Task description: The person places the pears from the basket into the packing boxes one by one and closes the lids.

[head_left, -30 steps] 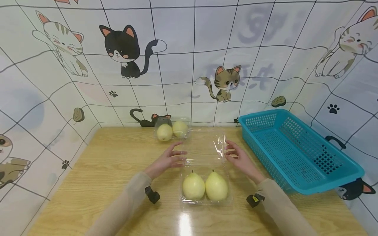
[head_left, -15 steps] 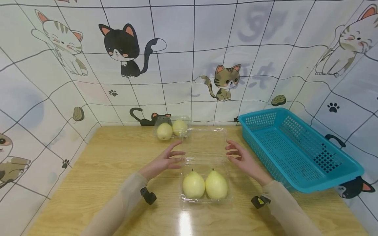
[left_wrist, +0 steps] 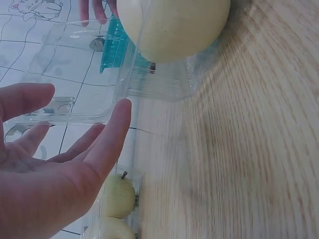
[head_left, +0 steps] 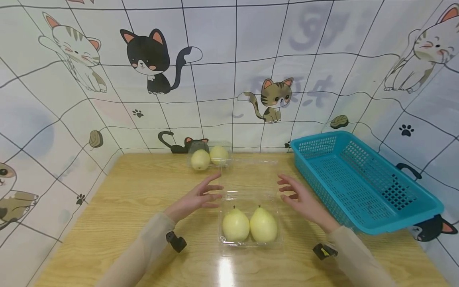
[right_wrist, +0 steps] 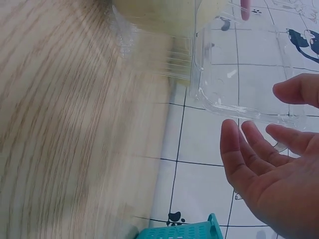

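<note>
A clear plastic clamshell box [head_left: 251, 244] lies on the table with its lid [head_left: 249, 175] raised and tipped toward the back. Two yellow-green pears, a left one [head_left: 235, 226] and a right one [head_left: 263, 226], sit side by side in its base, stems to the back. My left hand [head_left: 193, 200] hovers beside the lid's left edge, fingers spread and loosely bent, holding nothing. On the other side, my right hand [head_left: 305, 202] faces the lid's right edge, its fingers relaxed. In the right wrist view, a gap shows between the fingertips [right_wrist: 230, 125] and the lid [right_wrist: 239, 112].
Against the back wall stands another clear box [head_left: 229, 149] with two pears [head_left: 200, 160]. A blue perforated plastic basket [head_left: 358, 191] stands on the right. The wooden table [head_left: 143, 175] meets a wall covering [head_left: 215, 79] printed with cats.
Both hands have drawn outward from the lid, the right hand further to the right. The lid has shifted slightly. The pears in the base stay put.
</note>
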The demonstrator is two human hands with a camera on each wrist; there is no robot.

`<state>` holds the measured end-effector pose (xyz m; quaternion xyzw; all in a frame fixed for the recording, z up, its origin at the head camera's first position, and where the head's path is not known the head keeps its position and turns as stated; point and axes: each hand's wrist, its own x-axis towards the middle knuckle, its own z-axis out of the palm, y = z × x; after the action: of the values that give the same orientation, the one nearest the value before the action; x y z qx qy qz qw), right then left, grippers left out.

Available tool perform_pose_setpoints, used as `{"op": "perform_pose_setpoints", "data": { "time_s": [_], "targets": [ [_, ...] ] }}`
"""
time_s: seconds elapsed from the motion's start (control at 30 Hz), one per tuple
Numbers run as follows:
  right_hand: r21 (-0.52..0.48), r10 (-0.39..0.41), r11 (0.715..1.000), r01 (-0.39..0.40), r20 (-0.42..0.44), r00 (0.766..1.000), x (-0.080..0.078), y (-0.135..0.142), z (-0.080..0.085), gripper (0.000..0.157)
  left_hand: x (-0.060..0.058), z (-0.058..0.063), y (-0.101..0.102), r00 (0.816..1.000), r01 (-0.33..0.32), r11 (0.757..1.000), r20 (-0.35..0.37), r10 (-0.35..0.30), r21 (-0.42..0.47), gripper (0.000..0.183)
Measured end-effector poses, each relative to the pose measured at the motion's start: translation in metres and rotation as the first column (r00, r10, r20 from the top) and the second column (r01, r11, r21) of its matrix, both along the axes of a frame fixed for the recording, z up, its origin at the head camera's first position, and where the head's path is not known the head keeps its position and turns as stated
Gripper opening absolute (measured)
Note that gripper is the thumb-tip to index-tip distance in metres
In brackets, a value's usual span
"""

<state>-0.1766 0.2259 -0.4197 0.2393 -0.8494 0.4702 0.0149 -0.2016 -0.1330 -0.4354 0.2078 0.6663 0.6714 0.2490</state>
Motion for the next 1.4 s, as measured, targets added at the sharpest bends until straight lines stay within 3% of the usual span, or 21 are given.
{"op": "perform_pose_setpoints", "data": {
  "time_s": [0.43,0.9,1.4],
  "targets": [
    [0.138,0.031,0.990,-0.022,-0.060,0.998,0.015,0.007,0.004,0.064,0.008,0.001,-0.009,0.999,0.035,0.999,-0.030,-0.034,0.005,0.057],
    [0.177,0.116,0.979,-0.100,-0.083,0.990,0.032,0.015,0.003,0.068,0.014,-0.007,-0.018,0.994,0.105,0.994,-0.027,-0.105,-0.019,0.059],
    [0.193,0.170,0.970,-0.146,-0.112,0.979,0.046,0.023,0.002,0.058,0.026,-0.011,-0.026,0.989,0.149,0.986,-0.004,-0.150,-0.070,0.059]
  ]
}}
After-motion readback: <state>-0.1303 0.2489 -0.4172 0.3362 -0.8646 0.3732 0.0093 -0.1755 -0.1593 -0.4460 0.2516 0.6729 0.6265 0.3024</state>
